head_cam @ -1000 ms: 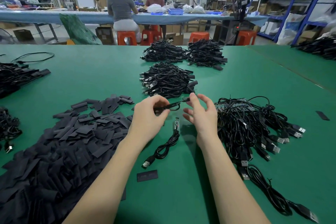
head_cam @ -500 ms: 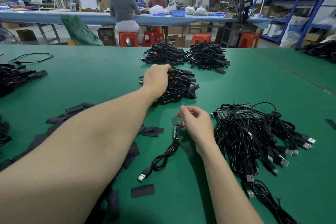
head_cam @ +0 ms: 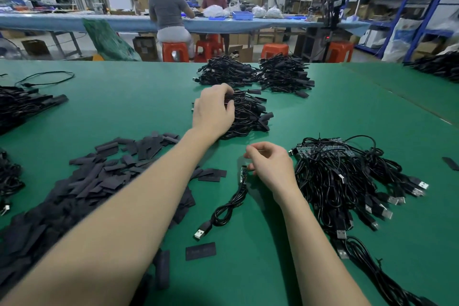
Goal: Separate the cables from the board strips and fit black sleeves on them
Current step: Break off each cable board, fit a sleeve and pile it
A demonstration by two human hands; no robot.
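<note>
L hand [head_cam: 213, 109] now rests curled on the finished pile [head_cam: 248, 114] w/ no sleeved cable visible in it, so that one's prob dropped off. R hand [head_cam: 270, 166], loosely curled & empty, has pulled back beside the next loose cable [head_cam: 231, 204] on the green table [head_cam: 124, 112]; sleeves [head_cam: 87, 189] lie left, board-strip bundle [head_cam: 335, 171] right.

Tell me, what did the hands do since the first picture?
The left hand carried the sleeved cable forward onto the middle pile of finished cables, where it now rests. The right hand let go and hangs loosely curled. The loose cable below it and the sleeve heap stayed put.
</note>
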